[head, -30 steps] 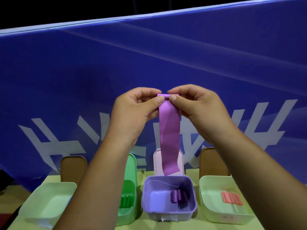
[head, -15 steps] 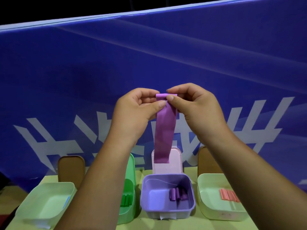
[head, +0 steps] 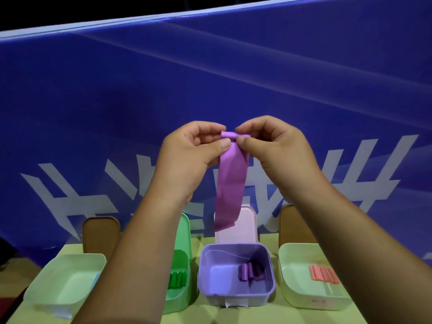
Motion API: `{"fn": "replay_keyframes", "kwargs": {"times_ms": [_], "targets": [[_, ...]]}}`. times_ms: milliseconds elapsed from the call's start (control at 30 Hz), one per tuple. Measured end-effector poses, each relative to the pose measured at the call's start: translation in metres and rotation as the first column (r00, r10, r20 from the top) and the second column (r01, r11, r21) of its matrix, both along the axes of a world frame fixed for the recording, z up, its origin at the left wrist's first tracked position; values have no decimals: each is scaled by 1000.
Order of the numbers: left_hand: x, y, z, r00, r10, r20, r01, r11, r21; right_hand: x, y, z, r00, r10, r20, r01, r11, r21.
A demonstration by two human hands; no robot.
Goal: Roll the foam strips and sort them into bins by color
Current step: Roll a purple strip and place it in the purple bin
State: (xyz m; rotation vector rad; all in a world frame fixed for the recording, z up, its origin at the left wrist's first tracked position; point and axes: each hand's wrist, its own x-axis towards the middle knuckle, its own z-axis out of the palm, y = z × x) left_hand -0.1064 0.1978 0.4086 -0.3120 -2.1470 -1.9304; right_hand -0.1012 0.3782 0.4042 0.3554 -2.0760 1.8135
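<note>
Banner (head: 117,101) white characters unreadable. Left hand (head: 187,155), right hand (head: 277,150) pinch purple strip (head: 230,183).

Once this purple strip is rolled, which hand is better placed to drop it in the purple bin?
Right hand, marginally. It and the left hand both pinch the purple strip above the purple bin, but the bin's purple rolls lie on its right side, nearer the right.

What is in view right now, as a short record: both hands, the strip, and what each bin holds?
Left hand: grip pinches rolled top of purple foam strip
Right hand: grip pinches same roll
Strip state: top rolled, rest hangs loose
Purple bin: purple rolls
Green bin: green rolls
Right pale green bin: pink rolls
Left pale green bin: contents unclear
</note>
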Motion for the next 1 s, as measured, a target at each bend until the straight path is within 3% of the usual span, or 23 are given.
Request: {"fn": "replay_keyframes", "kwargs": {"times_ms": [367, 533, 1000], "targets": [[0, 3, -2, 996, 26, -84, -33, 996, -79, -4, 1, -5, 999, -26, 23, 25, 1000, 16], [-1, 2, -2, 993, 40, -107, -50, 995, -84, -3, 0, -6, 996, 41, 85, -39, 999, -23], [-3, -2, -3, 1000, 17, 0, -17, 998, -55, -7, -4, -14, 998, -29, 61, 29, 1000, 0]]}}
